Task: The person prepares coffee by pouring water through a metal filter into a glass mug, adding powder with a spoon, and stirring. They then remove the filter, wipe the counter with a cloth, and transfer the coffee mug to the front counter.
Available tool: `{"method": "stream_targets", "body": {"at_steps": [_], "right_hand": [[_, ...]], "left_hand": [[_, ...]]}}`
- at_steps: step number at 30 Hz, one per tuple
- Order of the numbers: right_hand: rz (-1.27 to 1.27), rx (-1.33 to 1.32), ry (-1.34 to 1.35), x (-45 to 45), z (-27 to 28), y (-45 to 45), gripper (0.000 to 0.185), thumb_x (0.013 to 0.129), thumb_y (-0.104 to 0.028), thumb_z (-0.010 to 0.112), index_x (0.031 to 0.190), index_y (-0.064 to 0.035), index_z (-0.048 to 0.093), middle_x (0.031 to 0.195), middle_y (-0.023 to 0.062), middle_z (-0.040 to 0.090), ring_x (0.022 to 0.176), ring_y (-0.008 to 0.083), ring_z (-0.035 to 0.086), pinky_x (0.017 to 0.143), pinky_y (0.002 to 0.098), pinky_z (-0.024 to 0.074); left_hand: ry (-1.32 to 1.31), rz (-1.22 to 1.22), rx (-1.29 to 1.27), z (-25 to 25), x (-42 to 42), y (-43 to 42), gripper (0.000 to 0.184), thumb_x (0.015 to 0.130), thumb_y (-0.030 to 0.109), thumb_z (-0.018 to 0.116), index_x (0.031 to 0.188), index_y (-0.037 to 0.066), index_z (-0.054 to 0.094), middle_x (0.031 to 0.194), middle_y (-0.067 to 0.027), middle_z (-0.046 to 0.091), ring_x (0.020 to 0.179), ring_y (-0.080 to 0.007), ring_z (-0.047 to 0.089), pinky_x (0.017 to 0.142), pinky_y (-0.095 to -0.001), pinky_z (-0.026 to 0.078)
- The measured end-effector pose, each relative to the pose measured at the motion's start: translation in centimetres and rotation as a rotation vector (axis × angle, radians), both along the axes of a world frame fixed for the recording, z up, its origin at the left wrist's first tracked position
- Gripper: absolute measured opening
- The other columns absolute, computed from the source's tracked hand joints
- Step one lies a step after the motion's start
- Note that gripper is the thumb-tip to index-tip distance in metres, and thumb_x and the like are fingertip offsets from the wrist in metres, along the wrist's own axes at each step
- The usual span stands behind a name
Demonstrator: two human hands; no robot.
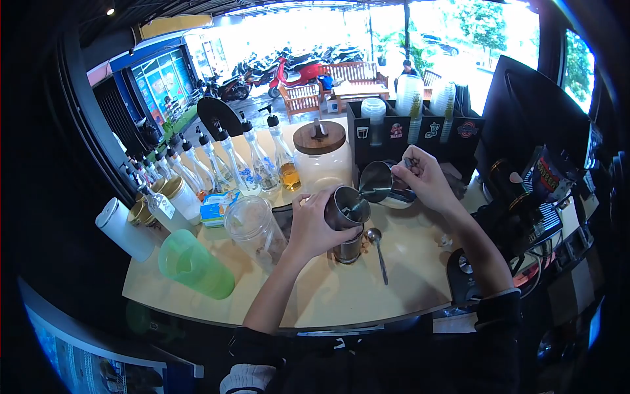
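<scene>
My left hand [317, 226] is wrapped round a metal shaker cup [349, 209], its mouth tipped toward the right. In my right hand [423, 178] is the handle of a steel milk pitcher [378, 184]. The pitcher leans left, with its lip at the rim of the shaker cup; whether liquid runs between them is too small to tell. Directly below the shaker cup stands a short shiny vessel [346, 251], partly hidden by my fingers. A metal spoon [377, 253] lies beside it on the counter.
A clear plastic cup [249, 223] and a green pitcher [197, 266] stand on the left. Behind are pump bottles [259, 157] and a wooden-lidded jar [321, 161]. A black cup holder [410, 134] is at the back, a dark monitor [522, 125] to its right.
</scene>
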State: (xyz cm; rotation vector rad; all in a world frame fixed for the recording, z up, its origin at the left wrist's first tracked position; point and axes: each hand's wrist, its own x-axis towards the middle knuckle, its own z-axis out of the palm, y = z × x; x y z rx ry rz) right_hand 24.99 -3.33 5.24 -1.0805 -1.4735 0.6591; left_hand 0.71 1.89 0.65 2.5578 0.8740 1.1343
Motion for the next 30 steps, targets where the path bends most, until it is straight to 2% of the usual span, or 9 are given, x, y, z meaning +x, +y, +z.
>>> {"method": "stream_targets", "body": {"at_steps": [6,11,13,16,23,25,26,28,30], "right_hand": [[-0.048,0.059,-0.074,0.7,-0.7,0.8,0.029,0.085,-0.008,0.064,0.073,-0.0068,0.037,0.065,-0.0066,0.032,0.062,0.0014,0.029,0.051,0.0196,0.0319],[-0.067,0.062,-0.068,0.2,-0.2,0.6,0.029,0.085,-0.008,0.065,0.073,-0.0065,0.038,0.064,-0.0068,0.032,0.061,0.0019,0.029,0.051,0.0206,0.0298],[-0.084,0.065,-0.09,0.3,-0.2,0.7,0.029,0.084,-0.008,0.065,0.073,-0.0064,0.039,0.064,-0.0067,0.032,0.061,0.0022,0.028,0.051,0.0211,0.0293],[-0.094,0.095,-0.107,0.4,-0.2,1.2,0.028,0.084,-0.008,0.065,0.073,-0.0054,0.039,0.064,-0.0056,0.031,0.061,0.0035,0.028,0.051,0.0235,0.0278],[-0.12,0.096,-0.177,-0.7,1.2,1.4,0.03,0.083,-0.012,0.067,0.074,-0.0033,0.04,0.063,-0.0028,0.032,0.06,0.0064,0.029,0.052,0.0263,0.0282],[-0.115,0.091,-0.175,-0.9,1.5,1.5,0.03,0.083,-0.013,0.067,0.074,-0.0033,0.04,0.062,-0.0025,0.032,0.06,0.0066,0.029,0.052,0.0263,0.0286],[-0.107,0.081,-0.225,-1.0,1.8,1.5,0.028,0.086,-0.01,0.065,0.075,-0.0056,0.039,0.065,-0.0048,0.035,0.061,0.0026,0.031,0.054,0.0212,0.0341],[-0.098,0.071,-0.276,-1.4,2.4,1.4,0.027,0.089,-0.008,0.063,0.077,-0.008,0.038,0.067,-0.007,0.037,0.061,-0.0014,0.033,0.055,0.016,0.0397],[-0.155,0.15,-0.309,-1.9,2.9,1.3,0.031,0.083,-0.014,0.068,0.074,-0.0028,0.04,0.061,-0.0018,0.035,0.059,0.0062,0.031,0.052,0.0268,0.0306]], "left_hand": [[0.025,-0.009,-0.03,0.0,0.0,0.0,0.08,0.059,0.049,0.079,0.122,0.007,0.054,0.107,-0.0089,0.066,0.099,-0.0214,0.063,0.103,-0.0439,0.03],[0.009,-0.012,-0.028,-0.3,0.0,-0.1,0.08,0.059,0.048,0.08,0.123,0.008,0.054,0.107,-0.0086,0.066,0.099,-0.0214,0.063,0.103,-0.045,0.029],[-0.027,-0.01,-0.026,-0.4,0.0,-0.2,0.076,0.056,0.043,0.083,0.119,0.01,0.055,0.1,-0.0072,0.068,0.098,-0.0238,0.063,0.101,-0.0393,0.032],[-0.038,-0.039,-0.095,-0.6,0.0,-0.2,0.079,0.057,0.042,0.082,0.123,0.011,0.052,0.106,-0.0076,0.066,0.102,-0.022,0.062,0.102,-0.0445,0.03],[-0.176,-0.116,-0.218,-2.0,0.5,0.5,0.078,0.057,0.038,0.083,0.123,0.011,0.049,0.105,-0.0079,0.067,0.103,-0.024,0.06,0.102,-0.0434,0.03],[-0.225,-0.115,-0.235,-2.3,0.7,0.5,0.077,0.057,0.035,0.085,0.12,0.008,0.051,0.102,-0.0096,0.067,0.101,-0.0247,0.062,0.099,-0.0414,0.036],[-0.225,-0.116,-0.235,-2.3,0.7,0.5,0.077,0.057,0.035,0.085,0.12,0.008,0.051,0.102,-0.0096,0.067,0.101,-0.0247,0.062,0.099,-0.0414,0.036],[-0.26,-0.159,-0.271,-1.8,0.7,0.0,0.079,0.055,0.019,0.088,0.121,0.003,0.048,0.104,-0.01,0.065,0.098,-0.0186,0.063,0.092,-0.0321,0.047],[-0.268,-0.162,-0.293,-1.7,0.8,-0.1,0.08,0.055,0.019,0.088,0.122,0.003,0.048,0.105,-0.0102,0.065,0.099,-0.0185,0.063,0.092,-0.0322,0.047]]}}
